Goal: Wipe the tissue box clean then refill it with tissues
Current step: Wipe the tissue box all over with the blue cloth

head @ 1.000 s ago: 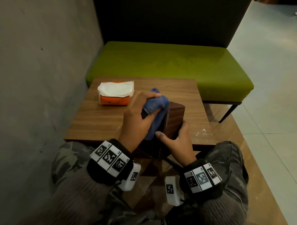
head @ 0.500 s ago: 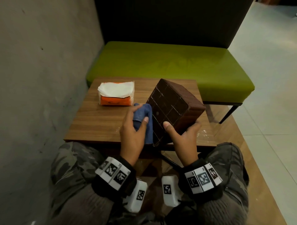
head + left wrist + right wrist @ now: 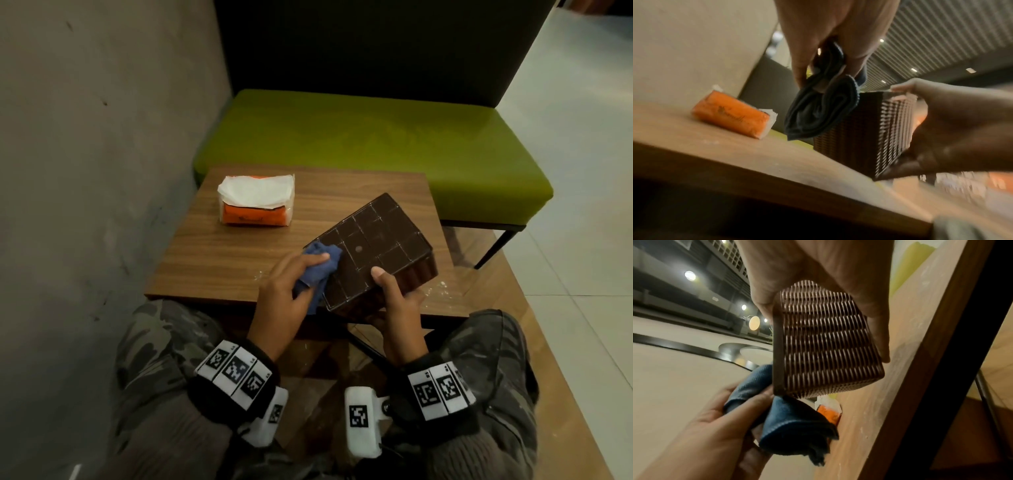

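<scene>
Dark brown, almost chocolate, the tissue box (image 3: 373,255) is held tilted above the near right part of the wooden table (image 3: 219,260), one flat face turned up toward the person. That face is smooth and ruled by thin pale lines into a grid of squares, with a small round dimple near the middle. The side walls look different: they are ribbed in a tight woven pattern, like wicker, and each little ridge catches the light in the wrist views.

The right hand (image 3: 397,305) grips the box at its near end, thumb pressed flat on the gridded face and the fingers wrapped underneath, so the box hangs clear of the table rather than resting on it.

The left hand (image 3: 291,291) has its fingers and thumb closed round a bunched blue cloth (image 3: 318,270). The cloth is crumpled into thick folds and touches the left corner of the box, lying partly on the gridded face and partly hanging down beside it.

Farther back on the table, toward the left, lies an orange pack of tissues (image 3: 255,202) in clear wrap, its top torn open with white sheets showing. It sits well apart from the box. Behind the table runs a green bench (image 3: 359,137) against a dark backrest, with a grey wall (image 3: 85,137) on the left.
</scene>
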A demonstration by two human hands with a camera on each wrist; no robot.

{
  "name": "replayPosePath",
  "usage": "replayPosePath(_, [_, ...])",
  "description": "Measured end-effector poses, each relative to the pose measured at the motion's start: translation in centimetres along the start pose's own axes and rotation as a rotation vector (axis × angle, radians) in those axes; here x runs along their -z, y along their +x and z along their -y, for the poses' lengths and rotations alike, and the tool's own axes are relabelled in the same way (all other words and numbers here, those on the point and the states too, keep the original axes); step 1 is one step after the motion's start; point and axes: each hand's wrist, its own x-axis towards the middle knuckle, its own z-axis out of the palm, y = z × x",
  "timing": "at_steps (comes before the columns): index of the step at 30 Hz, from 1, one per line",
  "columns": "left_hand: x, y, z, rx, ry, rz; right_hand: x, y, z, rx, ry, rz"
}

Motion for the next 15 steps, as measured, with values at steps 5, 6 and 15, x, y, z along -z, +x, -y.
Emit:
replayPosePath(5, [-1.1,0.0,0.9,0.217,-0.068,-0.137,0.2,0.4,-0.8,-0.036,-0.006,-0.018])
replayPosePath(6, [-1.1,-0.1,1.2,0.263,-0.084,-0.149,0.3,0.5,-1.0,-0.049,-0.007,-0.038])
replayPosePath(15, [1.5,-0.6,2.1,0.571,-0.385,-0.251,0.4,2.3,-0.2,-0.21,0.169,-0.075])
